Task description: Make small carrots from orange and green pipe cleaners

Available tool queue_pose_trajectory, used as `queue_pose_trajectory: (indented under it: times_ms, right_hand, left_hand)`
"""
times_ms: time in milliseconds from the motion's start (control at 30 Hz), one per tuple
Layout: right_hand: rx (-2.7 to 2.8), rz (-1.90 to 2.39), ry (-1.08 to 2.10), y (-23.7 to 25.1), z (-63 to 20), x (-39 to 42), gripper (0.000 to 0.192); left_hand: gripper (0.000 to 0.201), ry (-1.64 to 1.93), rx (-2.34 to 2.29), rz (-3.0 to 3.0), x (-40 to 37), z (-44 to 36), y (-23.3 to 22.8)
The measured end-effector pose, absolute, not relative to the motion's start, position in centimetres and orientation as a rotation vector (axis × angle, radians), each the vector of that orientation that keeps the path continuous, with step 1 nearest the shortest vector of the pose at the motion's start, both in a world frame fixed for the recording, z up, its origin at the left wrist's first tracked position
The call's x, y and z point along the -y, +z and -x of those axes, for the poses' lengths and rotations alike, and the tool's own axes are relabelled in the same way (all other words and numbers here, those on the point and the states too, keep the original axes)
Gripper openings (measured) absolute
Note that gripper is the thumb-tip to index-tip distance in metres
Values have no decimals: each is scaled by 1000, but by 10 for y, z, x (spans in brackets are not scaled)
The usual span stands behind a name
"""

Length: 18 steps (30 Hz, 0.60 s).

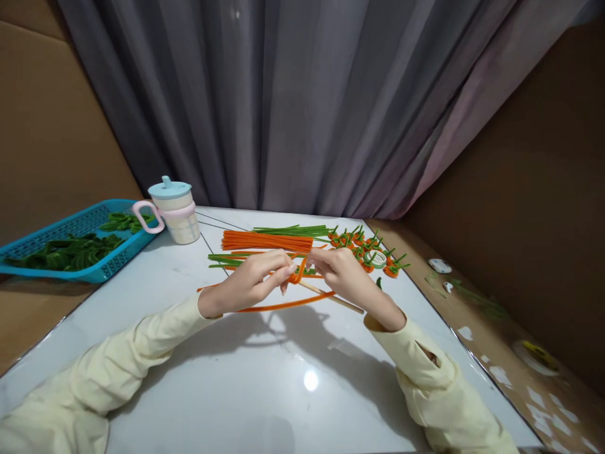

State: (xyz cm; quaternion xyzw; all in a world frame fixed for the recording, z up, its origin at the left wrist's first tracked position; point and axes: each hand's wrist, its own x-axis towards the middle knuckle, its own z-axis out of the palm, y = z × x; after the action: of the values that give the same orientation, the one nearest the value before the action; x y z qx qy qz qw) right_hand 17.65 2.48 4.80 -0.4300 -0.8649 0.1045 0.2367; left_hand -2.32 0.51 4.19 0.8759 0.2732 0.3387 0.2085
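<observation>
Fuzzy orange pipe cleaner (301,270) is bent into a loop between my two hands over the middle of the table. My left hand (255,277) pinches it near one end of a thin wooden stick (347,304), which slants down to the right. The fingers of my right hand (343,274) are closed on the loop's upper part. A long orange strand curves below both hands. Just beyond lie a bundle of orange pipe cleaners (265,241) and some green pipe cleaners (290,230). Small orange pieces with green stems (392,270) cluster to the right.
A blue basket (97,272) of green fuzzy pieces stands at the left, beside a cup with a pink handle (182,226). A roll of tape (376,258) rests among the orange pieces. White scraps (501,376) and an earbud case (440,266) lie beyond the table's right edge.
</observation>
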Motion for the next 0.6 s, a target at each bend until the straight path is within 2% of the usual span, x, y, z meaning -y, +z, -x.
queue_pose_trajectory:
  times_ms: [100, 233, 300, 500, 600]
  right_hand:
    - [2351, 1114, 563, 46, -172, -25, 22]
    - [2177, 1127, 1227, 46, -170, -23, 26]
    - [2089, 1141, 1421, 46, -170, -22, 23]
    - [1927, 1145, 1463, 40, -161, -16, 26]
    - [1980, 1170, 1357, 40, -159, -18, 25]
  left_hand:
    - [29, 938, -682, -2460, -3, 23, 42]
    - [21, 938, -582, -2592, -4, 25, 39]
    - [19, 950, -565, -2659, -6, 26, 36]
    - [18, 1016, -602, -2827, -13, 30, 32]
    - [18, 988, -619, -2829, -14, 31, 29]
